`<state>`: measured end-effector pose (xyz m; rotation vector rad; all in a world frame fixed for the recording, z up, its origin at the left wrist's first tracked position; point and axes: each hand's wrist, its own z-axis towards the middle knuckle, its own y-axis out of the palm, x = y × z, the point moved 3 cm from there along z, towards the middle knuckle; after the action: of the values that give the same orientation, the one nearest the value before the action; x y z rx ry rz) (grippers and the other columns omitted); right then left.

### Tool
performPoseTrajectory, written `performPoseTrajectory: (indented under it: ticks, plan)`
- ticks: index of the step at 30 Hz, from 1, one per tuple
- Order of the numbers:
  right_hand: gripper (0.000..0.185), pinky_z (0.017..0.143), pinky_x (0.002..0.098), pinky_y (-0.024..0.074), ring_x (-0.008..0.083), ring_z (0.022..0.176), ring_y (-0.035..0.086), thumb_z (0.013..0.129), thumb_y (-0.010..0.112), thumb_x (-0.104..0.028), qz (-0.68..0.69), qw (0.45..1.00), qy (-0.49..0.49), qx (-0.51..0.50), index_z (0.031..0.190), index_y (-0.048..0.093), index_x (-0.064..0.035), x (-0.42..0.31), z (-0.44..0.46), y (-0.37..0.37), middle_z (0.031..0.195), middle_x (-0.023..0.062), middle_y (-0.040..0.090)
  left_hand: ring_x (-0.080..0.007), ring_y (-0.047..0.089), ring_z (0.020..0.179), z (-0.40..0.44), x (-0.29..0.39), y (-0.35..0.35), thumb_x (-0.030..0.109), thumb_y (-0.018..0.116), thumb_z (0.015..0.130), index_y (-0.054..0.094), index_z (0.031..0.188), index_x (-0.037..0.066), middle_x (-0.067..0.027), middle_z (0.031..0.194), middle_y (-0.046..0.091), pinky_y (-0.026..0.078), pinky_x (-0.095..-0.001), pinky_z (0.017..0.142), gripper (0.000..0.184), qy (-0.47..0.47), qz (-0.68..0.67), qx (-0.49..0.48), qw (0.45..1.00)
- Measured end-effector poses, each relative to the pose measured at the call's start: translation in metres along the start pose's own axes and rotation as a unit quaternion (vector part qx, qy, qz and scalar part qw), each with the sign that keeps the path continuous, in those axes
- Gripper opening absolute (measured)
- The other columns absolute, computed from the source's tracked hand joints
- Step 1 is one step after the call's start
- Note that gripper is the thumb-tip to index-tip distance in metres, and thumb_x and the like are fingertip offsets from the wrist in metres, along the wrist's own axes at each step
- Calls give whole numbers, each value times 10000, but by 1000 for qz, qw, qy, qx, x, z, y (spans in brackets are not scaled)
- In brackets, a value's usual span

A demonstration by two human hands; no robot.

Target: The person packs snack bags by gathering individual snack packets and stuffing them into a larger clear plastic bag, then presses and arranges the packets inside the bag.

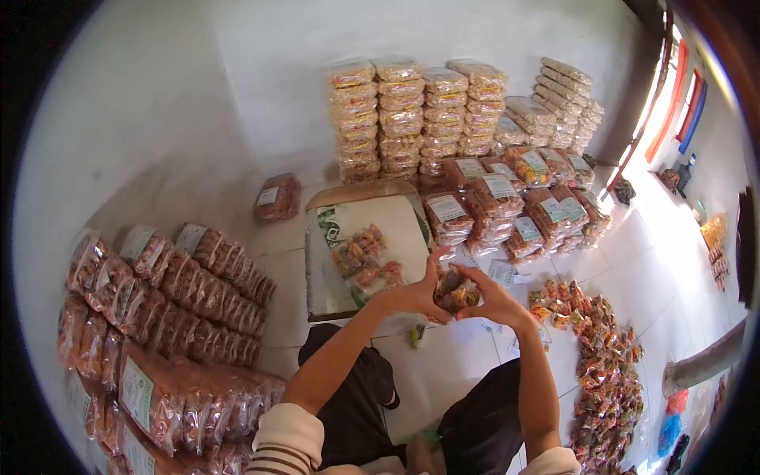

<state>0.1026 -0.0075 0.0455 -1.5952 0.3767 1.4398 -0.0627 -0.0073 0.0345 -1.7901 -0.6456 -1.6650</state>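
Observation:
Between my two hands is a small clear snack packet (457, 291) with dark and yellow-orange contents. My left hand (416, 294) curves around its left side, thumb raised. From the right, the fingers of my right hand (497, 301) close on the same packet. Just left of the hands, a shallow cardboard box (313, 277) with a white and green sheet lies on the floor. Several small snack packets (360, 255) rest on that sheet. White paper labels (502, 272) are scattered on the tiles beyond my right hand.
Large bags of brown snacks (150, 317) are stacked at the left. Tall stacks of pale packs (400, 111) and labelled brown packs (499, 198) stand by the back wall. A long pile of small packets (602, 356) covers the right floor. A single pack (277, 198) lies beside the box.

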Motion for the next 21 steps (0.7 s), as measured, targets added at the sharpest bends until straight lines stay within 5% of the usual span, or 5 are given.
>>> performPoseTrajectory:
  ticks: [8,12,14,18,21]
  plan:
    - [644,826,310,412,167,935,502,589,798,-199,55,997,6,55,1085,426,-27,0,20,19,968,89,539,-234,354,1158,-18,-7,-23,191,782,623,15,1362,179,-182,1287,285,346,-339,937,1065,38,65,60,995]
    - [647,769,316,425,183,879,510,564,808,-176,62,978,-40,194,1055,411,-32,-3,30,19,928,98,530,-260,320,1203,-19,-27,-24,308,697,727,150,1335,169,-113,1330,253,357,-388,943,829,-25,-119,177,977]
    - [620,794,333,418,218,874,513,573,796,-144,-53,950,-82,298,1049,414,-37,6,32,21,932,117,519,-235,409,1139,-16,-40,-11,330,601,809,218,1307,160,-54,1284,341,423,-383,880,651,41,-481,248,840]
    - [662,859,372,384,274,991,441,557,767,-68,-189,920,-150,308,1116,415,-33,-29,38,49,1065,148,420,-230,527,969,-5,-23,-4,345,653,766,310,1239,186,-98,1197,401,506,-378,700,605,73,-531,195,822]
    - [691,873,376,379,305,1029,421,545,764,-81,-178,935,-160,261,1141,418,-35,-20,48,62,1094,152,404,-128,577,750,-10,-20,-22,202,615,808,456,962,124,-36,855,553,506,-248,573,235,98,-439,376,810]
